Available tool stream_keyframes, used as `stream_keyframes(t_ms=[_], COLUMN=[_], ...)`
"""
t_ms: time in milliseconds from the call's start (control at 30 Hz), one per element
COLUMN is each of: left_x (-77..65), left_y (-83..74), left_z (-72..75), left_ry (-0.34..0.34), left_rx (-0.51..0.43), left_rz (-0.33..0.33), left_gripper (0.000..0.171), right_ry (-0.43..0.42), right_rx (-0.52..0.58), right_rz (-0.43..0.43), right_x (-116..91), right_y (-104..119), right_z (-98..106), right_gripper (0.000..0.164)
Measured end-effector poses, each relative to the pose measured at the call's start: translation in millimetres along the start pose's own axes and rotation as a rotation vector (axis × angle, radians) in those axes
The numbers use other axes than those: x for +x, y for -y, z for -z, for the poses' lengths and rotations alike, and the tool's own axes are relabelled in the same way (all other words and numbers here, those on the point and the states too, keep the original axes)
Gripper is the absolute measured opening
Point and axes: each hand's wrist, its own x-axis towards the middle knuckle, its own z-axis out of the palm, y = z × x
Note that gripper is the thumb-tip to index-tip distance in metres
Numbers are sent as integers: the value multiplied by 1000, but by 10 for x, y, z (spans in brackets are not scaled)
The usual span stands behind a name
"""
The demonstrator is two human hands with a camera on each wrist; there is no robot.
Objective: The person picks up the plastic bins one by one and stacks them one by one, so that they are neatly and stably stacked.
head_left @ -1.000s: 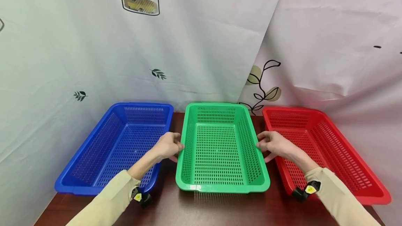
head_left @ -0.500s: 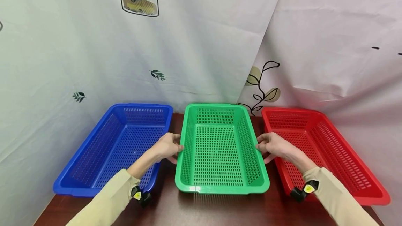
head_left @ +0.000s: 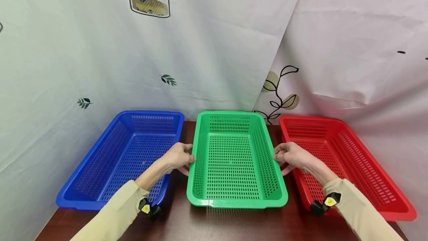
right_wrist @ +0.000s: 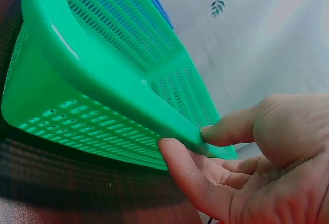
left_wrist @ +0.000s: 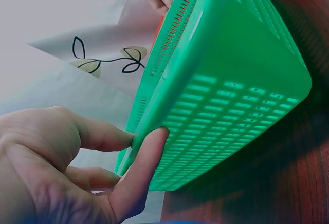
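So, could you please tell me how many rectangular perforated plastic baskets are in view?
3: the blue basket on the left, the green basket in the middle, gripped at its side rims by the left hand and right hand, and the red basket on the right.

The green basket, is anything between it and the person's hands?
No, nothing visible: the left hand and right hand both grip the green basket by its rim. The blue basket and red basket sit either side.
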Motion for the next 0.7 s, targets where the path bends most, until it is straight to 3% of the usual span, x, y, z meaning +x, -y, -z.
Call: stream_keyframes(t_ms=[700], left_x=[-53], left_y=[-71], left_z=[111], left_ry=[63], left_rx=[-94], left_rz=[-50], left_gripper=[64], right_ry=[11], right_rx=[17], right_rz=[10], right_x=[-75], right_y=[92], right_z=[67], right_gripper=[30])
